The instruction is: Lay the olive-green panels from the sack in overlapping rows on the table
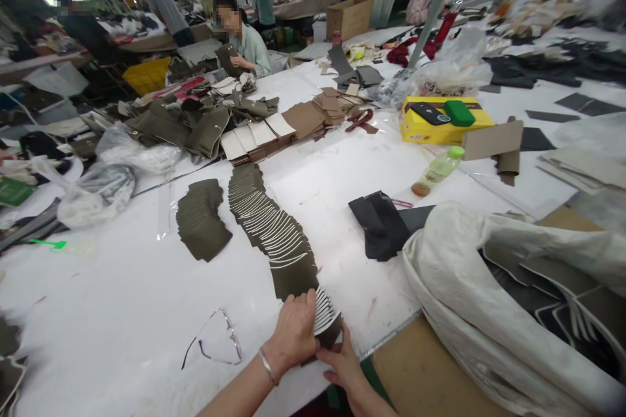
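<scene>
While the left hand (pixel 293 332) is closed over the left side of a small stack (pixel 331 331) of dark pieces with white edges, the right hand (pixel 346 359) grips its near end, index finger along the right side and thumb directed toward the left hand. The stack is located at the near edge of the white table (pixel 122 300). A long row (pixel 271 228) of overlapping olive pieces extends away from the hands; a shorter row (pixel 201 218) lies to its left. Glasses (pixel 222 339) rest, temples unfolded, left of the left hand. A large pale sack (pixel 440 273) stands to the right. Farther back, a bottle (pixel 437 172) lies near a yellow box (pixel 430 135).
</scene>
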`<action>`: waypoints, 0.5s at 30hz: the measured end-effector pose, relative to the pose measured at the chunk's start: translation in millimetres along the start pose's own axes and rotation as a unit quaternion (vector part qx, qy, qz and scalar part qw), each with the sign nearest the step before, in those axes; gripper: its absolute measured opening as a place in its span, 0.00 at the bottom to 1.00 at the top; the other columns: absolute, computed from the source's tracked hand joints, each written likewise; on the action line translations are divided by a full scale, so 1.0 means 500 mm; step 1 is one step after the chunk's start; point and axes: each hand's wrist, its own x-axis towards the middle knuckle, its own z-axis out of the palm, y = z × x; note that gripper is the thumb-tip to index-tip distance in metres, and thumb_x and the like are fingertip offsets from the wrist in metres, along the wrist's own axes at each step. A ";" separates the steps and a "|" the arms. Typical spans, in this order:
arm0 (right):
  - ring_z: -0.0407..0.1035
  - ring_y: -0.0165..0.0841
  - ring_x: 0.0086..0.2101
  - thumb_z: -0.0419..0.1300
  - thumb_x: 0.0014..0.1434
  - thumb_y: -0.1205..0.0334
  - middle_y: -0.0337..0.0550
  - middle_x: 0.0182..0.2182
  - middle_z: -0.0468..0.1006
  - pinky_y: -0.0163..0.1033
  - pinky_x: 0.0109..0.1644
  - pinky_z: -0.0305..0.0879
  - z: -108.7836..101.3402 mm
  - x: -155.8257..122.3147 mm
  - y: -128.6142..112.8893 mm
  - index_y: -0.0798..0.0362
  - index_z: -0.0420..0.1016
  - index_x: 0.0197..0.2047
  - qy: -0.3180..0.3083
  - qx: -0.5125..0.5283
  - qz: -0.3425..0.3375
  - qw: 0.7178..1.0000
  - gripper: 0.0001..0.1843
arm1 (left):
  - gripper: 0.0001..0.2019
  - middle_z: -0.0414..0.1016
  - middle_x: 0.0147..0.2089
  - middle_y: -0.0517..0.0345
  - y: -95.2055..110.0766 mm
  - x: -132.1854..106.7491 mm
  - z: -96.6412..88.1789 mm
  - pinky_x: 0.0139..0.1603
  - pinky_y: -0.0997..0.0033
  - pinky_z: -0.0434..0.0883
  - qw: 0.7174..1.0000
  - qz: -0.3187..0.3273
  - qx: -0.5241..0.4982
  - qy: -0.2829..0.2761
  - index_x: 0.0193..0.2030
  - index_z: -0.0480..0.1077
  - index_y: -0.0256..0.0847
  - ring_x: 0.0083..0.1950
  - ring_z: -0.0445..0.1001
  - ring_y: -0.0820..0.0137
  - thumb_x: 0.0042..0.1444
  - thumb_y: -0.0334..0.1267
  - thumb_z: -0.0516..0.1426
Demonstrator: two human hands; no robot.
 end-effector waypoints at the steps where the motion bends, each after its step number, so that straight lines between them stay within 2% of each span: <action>1: 0.65 0.44 0.39 0.67 0.37 0.49 0.40 0.34 0.68 0.40 0.33 0.60 -0.002 -0.003 0.000 0.44 0.36 0.68 0.002 0.000 -0.008 1.000 0.61 | 0.28 0.74 0.42 0.46 -0.001 0.000 -0.001 0.45 0.57 0.65 1.000 0.002 0.000 -0.001 0.47 0.62 0.34 0.43 0.71 0.54 0.32 0.32 0.55; 5: 0.63 0.38 0.31 0.67 0.38 0.49 0.36 0.29 0.67 0.36 0.29 0.55 -0.019 -0.021 0.005 0.47 0.40 0.67 0.003 0.015 -0.059 0.998 0.59 | 0.28 0.75 0.39 0.49 -0.004 -0.004 -0.003 0.41 0.62 0.64 0.999 -0.031 -0.020 -0.012 0.49 0.59 0.36 0.40 0.73 0.56 0.36 0.34 0.56; 9: 0.62 0.36 0.29 0.68 0.40 0.45 0.34 0.28 0.62 0.40 0.34 0.61 -0.049 -0.023 -0.001 0.52 0.44 0.67 0.010 0.028 -0.119 0.992 0.57 | 0.26 0.75 0.37 0.54 -0.020 0.002 -0.016 0.37 0.68 0.64 0.990 -0.089 -0.108 -0.013 0.48 0.58 0.39 0.38 0.73 0.62 0.39 0.36 0.57; 12: 0.63 0.39 0.36 0.70 0.40 0.40 0.39 0.33 0.62 0.43 0.47 0.63 -0.072 -0.016 -0.016 0.55 0.45 0.66 0.038 0.030 -0.124 0.991 0.60 | 0.23 0.74 0.38 0.56 -0.038 0.013 -0.029 0.39 0.69 0.65 0.975 -0.091 -0.200 0.013 0.46 0.61 0.39 0.39 0.73 0.64 0.40 0.35 0.59; 15: 0.62 0.47 0.51 0.67 0.42 0.33 0.50 0.49 0.64 0.47 0.53 0.62 -0.082 -0.025 -0.034 0.52 0.39 0.68 0.034 0.058 -0.072 0.995 0.62 | 0.25 0.75 0.40 0.56 -0.053 0.016 -0.033 0.42 0.67 0.68 0.938 -0.083 -0.335 0.015 0.46 0.63 0.38 0.42 0.74 0.63 0.37 0.35 0.61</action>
